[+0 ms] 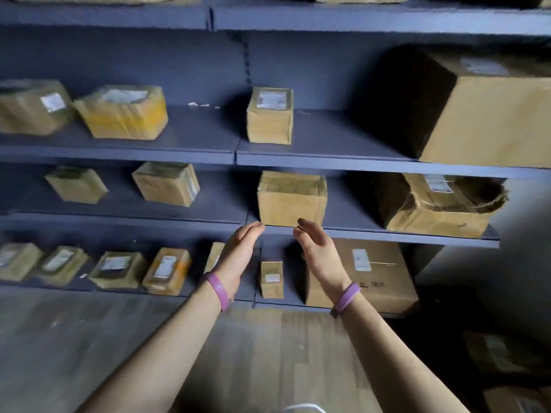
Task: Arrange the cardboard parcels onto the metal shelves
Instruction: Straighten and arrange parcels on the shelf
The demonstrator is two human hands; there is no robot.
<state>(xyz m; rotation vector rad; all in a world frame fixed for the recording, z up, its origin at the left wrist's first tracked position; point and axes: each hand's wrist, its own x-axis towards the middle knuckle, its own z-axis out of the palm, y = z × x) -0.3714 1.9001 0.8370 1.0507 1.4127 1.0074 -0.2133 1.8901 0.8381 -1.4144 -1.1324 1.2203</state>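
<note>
The metal shelves (pixel 202 129) hold boxes spaced apart in rows. One cardboard parcel (pixel 292 201) sits at the middle shelf's front edge. Just below it, the left hand (pixel 241 247) and right hand (pixel 316 248) hover with palms facing and fingers straight, holding nothing, probably positioned to square it.

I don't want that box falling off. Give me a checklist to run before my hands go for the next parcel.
1. Left hand empty, fingers straight: ok.
2. Right hand empty: ok.
3. Parcel lying flat on the middle shelf: ok.
4. Parcel set back from the shelf's front edge: not ok, it sits right at the edge.
5. Hands off the parcel: cannot tell.
6. Bare shelf on both sides of it: ok.
</note>
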